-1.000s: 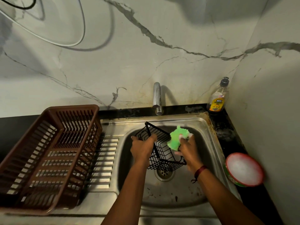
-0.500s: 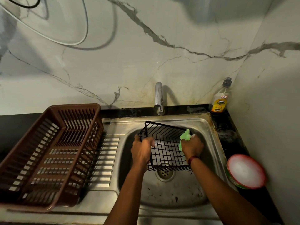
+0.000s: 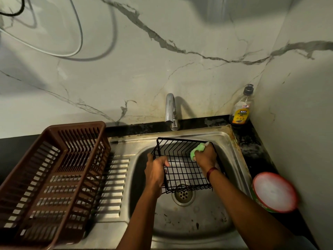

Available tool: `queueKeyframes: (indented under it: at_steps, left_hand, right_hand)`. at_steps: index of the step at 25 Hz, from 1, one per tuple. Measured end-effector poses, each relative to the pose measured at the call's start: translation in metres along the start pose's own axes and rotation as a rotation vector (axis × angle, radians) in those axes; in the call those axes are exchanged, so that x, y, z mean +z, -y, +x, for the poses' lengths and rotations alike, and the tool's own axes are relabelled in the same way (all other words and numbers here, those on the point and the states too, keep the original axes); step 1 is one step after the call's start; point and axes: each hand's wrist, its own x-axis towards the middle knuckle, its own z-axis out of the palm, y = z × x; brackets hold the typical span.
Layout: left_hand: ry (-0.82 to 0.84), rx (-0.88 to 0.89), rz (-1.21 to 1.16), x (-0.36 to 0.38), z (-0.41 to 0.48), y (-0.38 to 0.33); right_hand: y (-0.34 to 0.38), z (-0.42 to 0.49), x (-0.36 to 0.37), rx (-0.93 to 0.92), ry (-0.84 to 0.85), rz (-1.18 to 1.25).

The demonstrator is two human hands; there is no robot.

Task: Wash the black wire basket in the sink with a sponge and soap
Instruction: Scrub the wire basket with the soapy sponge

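- The black wire basket [image 3: 180,139] is at the centre of the frame, inside the sink [image 3: 198,222] above the drain. It is tipped so its open side faces up and forward, probably to expose the inner wires and let suds fall into the basin.
- The left hand [image 3: 155,170] grips the basket's left wall with its fingers [image 3: 165,162] curled over the wires, apparently bracing it against scrubbing.
- The right hand [image 3: 205,157] reaches into the upper right corner, its fingers closed round the green sponge [image 3: 197,150], which presses on the wires.
- The soap bottle [image 3: 241,112] stands on the dark bench [image 3: 252,147] at upper right, handy for refills.
- The brown rack [image 3: 54,170] at left likely awaits the washed basket.
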Motion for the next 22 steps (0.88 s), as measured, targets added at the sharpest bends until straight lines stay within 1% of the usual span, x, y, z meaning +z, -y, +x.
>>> queueKeyframes:
  at_steps: [4,6,7,9,11,12,13,14,16,18,20,22]
  left_hand:
    - [-0.023,-0.015,-0.018,0.01,-0.002,-0.006]
    - [-0.048,-0.004,-0.029,0.012,-0.004,-0.006]
    - [-0.063,0.004,-0.031,0.012,-0.005,-0.006]
    - [-0.089,0.014,-0.039,0.009,-0.006,-0.004]
    - [-0.114,0.003,-0.053,0.004,-0.01,-0.005]
    - [-0.124,-0.011,-0.068,0.001,-0.012,-0.005]
    - [-0.125,-0.025,-0.086,-0.001,-0.014,-0.006]
    - [-0.113,-0.036,-0.105,-0.002,-0.017,-0.007]
    - [-0.09,-0.053,-0.113,0.0,-0.023,-0.007]
    - [-0.082,-0.06,-0.107,0.004,-0.026,-0.008]
    - [-0.08,-0.059,-0.113,0.005,-0.027,-0.008]
    - [-0.078,-0.054,-0.113,0.005,-0.027,-0.009]
  right_hand:
    - [0.018,-0.024,0.002,-0.167,0.159,-0.015]
    - [0.016,-0.023,0.008,-0.203,0.159,-0.036]
    - [0.013,-0.021,0.009,-0.179,0.115,-0.013]
    - [0.012,-0.013,0.003,-0.037,-0.046,0.064]
    - [0.014,-0.01,-0.009,0.102,-0.185,0.051]
    - [0.016,-0.01,-0.014,0.135,-0.209,0.045]
    - [0.019,-0.01,-0.016,0.144,-0.196,0.058]
    - [0.023,-0.013,-0.015,0.133,-0.134,0.101]
    - [0.03,-0.024,-0.006,0.045,0.005,0.132]
    - [0.039,-0.039,0.001,-0.113,0.05,0.042]
    - [0.044,-0.049,0.001,-0.345,0.109,-0.053]
    - [0.045,-0.057,0.002,-0.584,0.224,-0.141]
